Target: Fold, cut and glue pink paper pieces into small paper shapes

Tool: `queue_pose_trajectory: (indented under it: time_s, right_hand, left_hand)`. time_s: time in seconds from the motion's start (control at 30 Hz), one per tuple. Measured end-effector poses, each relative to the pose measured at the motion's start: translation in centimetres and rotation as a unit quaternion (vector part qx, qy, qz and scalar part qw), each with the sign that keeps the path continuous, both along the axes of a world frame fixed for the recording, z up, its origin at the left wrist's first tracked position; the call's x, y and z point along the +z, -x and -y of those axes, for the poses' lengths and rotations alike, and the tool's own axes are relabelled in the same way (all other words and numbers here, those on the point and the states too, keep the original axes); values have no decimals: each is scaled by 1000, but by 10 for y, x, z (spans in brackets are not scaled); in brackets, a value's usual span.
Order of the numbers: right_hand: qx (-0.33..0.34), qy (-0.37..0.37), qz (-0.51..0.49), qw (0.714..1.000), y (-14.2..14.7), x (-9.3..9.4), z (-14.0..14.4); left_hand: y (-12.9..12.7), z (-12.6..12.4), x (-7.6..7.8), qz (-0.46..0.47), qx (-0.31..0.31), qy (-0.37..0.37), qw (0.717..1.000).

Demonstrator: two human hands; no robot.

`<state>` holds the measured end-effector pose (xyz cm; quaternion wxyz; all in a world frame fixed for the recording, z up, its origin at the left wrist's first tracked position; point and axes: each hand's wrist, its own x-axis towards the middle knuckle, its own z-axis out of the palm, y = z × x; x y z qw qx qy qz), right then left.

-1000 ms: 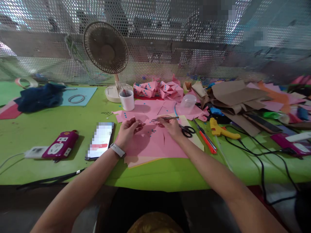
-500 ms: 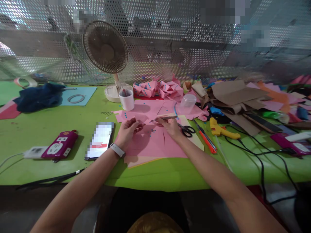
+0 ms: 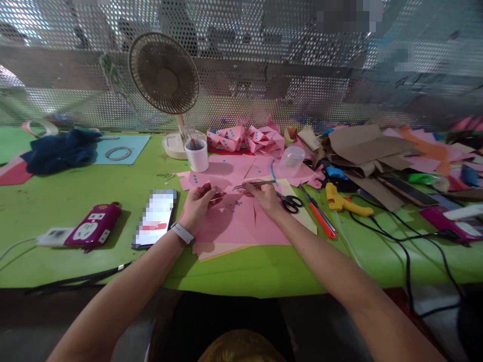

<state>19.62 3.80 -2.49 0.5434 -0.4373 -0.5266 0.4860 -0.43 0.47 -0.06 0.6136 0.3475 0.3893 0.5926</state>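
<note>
The person sits at a green table (image 3: 94, 201) with both hands over a sheet of pink paper (image 3: 241, 223) that lies flat just in front of them. The right hand (image 3: 266, 196) is closed around a pair of tweezers (image 3: 253, 185), pinched between thumb and fingers, with the tips pointing left toward the other hand. The left hand (image 3: 199, 202) rests on the paper's left part, fingers curled in with thumb and forefinger drawn together — whether they hold a small piece is too small to tell. A few tiny blue dots (image 3: 237, 203) sit on the paper between the two hands.

The work looks like fine placing of these dots, and it calls for a light, steady grip: too hard a squeeze on the tweezers would likely flick or crease a dot. The left hand does well to keep the sheet pressed flat, so it cannot slide under the tips. Resting the right wrist on the table would probably steady the aim.

Black scissors (image 3: 291, 202) lie just right of the right hand, a phone (image 3: 155, 217) just left of the paper, a white cup (image 3: 197, 155) and a small fan (image 3: 164, 73) behind.
</note>
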Motion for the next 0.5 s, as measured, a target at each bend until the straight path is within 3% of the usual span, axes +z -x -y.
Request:
queue_pose_trajectory:
  time_s: [0.5]
  right_hand:
    - [-17, 10, -30, 999, 0, -2, -4]
  left_hand:
    - [-1, -1, 0, -7, 8, 20, 1000]
